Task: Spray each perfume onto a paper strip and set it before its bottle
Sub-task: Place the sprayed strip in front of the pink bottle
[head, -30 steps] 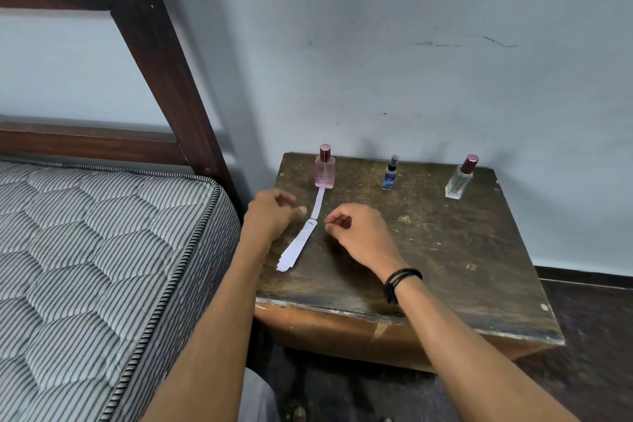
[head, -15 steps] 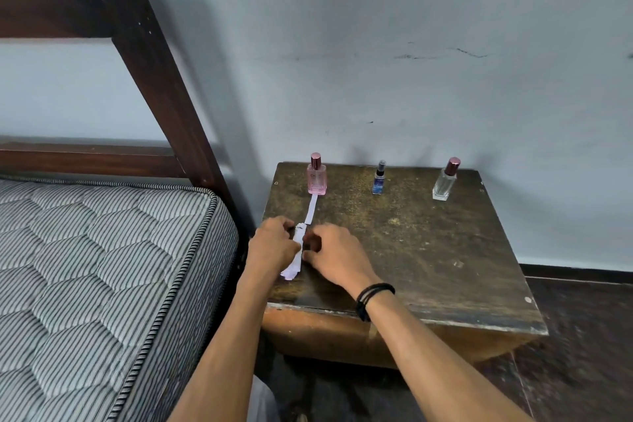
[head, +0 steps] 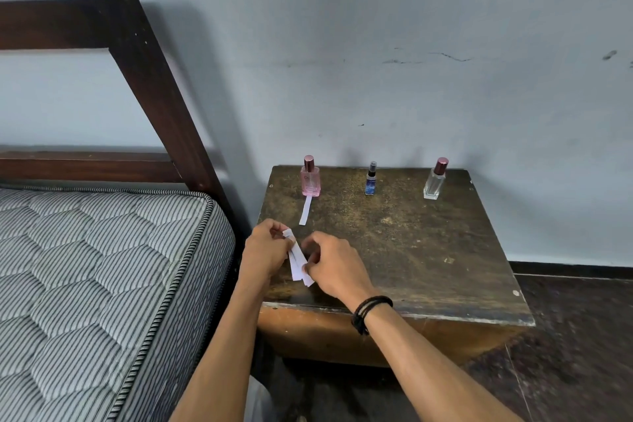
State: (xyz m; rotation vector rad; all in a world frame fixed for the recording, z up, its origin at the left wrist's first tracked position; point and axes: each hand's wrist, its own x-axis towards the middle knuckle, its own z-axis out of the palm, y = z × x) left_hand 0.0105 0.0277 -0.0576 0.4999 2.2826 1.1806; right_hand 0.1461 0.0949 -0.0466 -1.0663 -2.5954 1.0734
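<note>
Two hands meet over the table's (head: 428,250) near left corner: the left hand (head: 265,250) pinches the top of a small bunch of paper strips (head: 297,259), and the right hand (head: 334,264) pinches their lower end. Behind them a single strip (head: 305,211) lies just before the pink bottle (head: 310,178). The blue bottle (head: 371,179) and the clear bottle (head: 435,180) stand upright further right.

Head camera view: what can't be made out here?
Head view, paper strips: their count, overlapped and covered by the left hand and right hand pinching them.
Head view, pink bottle and blue bottle: labels too small to read.
Head view, lone strip: whether sprayed, too small.
</note>
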